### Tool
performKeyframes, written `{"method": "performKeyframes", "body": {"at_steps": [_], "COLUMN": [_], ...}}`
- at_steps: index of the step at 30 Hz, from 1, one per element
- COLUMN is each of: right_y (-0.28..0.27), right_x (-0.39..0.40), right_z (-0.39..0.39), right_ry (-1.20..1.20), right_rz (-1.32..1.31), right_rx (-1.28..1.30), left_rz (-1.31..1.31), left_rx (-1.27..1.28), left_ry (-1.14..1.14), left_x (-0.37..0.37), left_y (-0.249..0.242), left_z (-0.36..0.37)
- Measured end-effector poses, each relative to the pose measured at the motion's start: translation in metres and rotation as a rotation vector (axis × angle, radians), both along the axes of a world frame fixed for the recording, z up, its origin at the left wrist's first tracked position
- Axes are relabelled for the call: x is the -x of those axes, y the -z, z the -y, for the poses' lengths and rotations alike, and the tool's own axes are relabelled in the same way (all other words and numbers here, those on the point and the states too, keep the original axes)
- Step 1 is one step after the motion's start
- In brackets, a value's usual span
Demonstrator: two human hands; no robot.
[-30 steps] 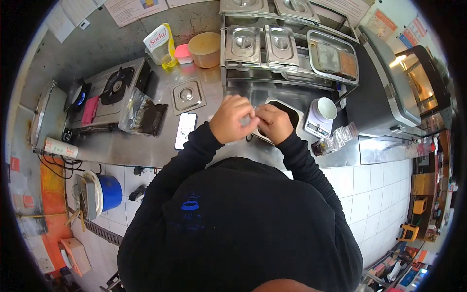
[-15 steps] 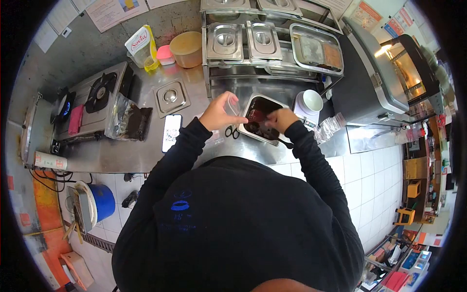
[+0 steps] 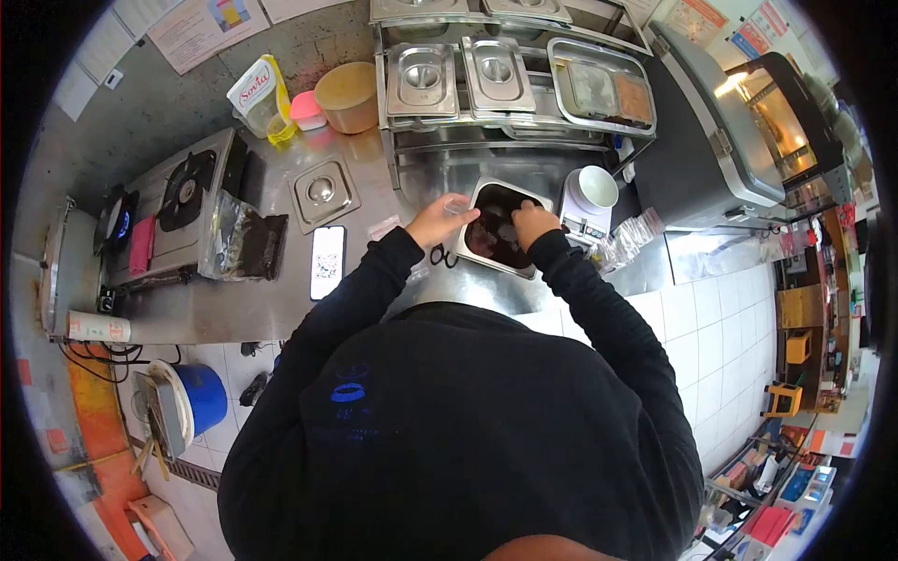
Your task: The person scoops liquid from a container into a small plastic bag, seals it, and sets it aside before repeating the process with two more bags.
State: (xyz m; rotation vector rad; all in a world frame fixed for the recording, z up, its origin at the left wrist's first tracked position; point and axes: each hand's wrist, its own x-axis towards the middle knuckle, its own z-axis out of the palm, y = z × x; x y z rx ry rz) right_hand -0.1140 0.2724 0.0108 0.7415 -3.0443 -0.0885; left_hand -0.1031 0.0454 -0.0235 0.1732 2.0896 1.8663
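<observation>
My left hand (image 3: 438,224) is closed on a small clear plastic cup (image 3: 456,205), held at the left rim of a deep steel pan (image 3: 494,267). Dark reddish-brown liquid (image 3: 491,238) lies inside the pan. My right hand (image 3: 535,224) is over the pan's right side, fingers pinched together and pointing down into it; what they grip is hidden. Black-handled scissors (image 3: 443,256) lie just left of the pan, partly covered by my left arm. To the right stands a white kitchen scale (image 3: 582,227) carrying a pale bowl (image 3: 596,189).
A phone (image 3: 327,262) lies left of my arm, near a steel lid (image 3: 321,191) and a plastic bag with dark contents (image 3: 251,241). A gas stove (image 3: 173,201) burns at far left. A steel rack (image 3: 449,126) rises behind the pan; clear plastic packaging (image 3: 629,240) lies right.
My right hand has moved slightly up and left, its fingers now pointing into the pan. The black handle resting across the pan's near rim no longer shows there. My left hand still holds the cup.
</observation>
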Motion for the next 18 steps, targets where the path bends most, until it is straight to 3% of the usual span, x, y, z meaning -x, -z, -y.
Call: {"method": "performKeyframes", "body": {"at_steps": [1,4,5,8,9,12,13,18], "right_y": [0.007,0.010,0.004,-0.001,-0.007,-0.004,0.001,0.018], "right_x": [-0.002,-0.016,-0.021,-0.017,-0.016,-0.017,-0.022,-0.064], "right_z": [-0.001,-0.005,-0.009,-0.025,-0.034,-0.054,-0.057,-0.063], "right_ry": [-0.041,-0.210,-0.252,-0.115,-0.082,0.015,0.034,0.103], "right_rz": [-0.013,0.054,0.096,0.044,-0.018,-0.130,-0.094,0.051], "right_rx": [-0.016,0.004,-0.048,-0.069,0.045,0.048,0.035,0.057], "left_rz": [0.132,0.166,0.202,0.079,0.076,-0.140,-0.253,-0.229], "left_rx": [-0.043,-0.333,-0.435,-0.048,-0.051,0.288,0.408,0.397], "left_ry": [0.048,-0.044,0.030,-0.021,-0.020,0.081,0.027,0.067], "left_x": [0.005,0.013,0.018,0.026,0.023,0.037,0.025,0.023], "left_y": [-0.005,-0.009,-0.014,-0.010,-0.019,0.009,-0.012,-0.016], "left_z": [-0.005,-0.033,-0.040,-0.063,-0.068,-0.079,-0.083,-0.093]}}
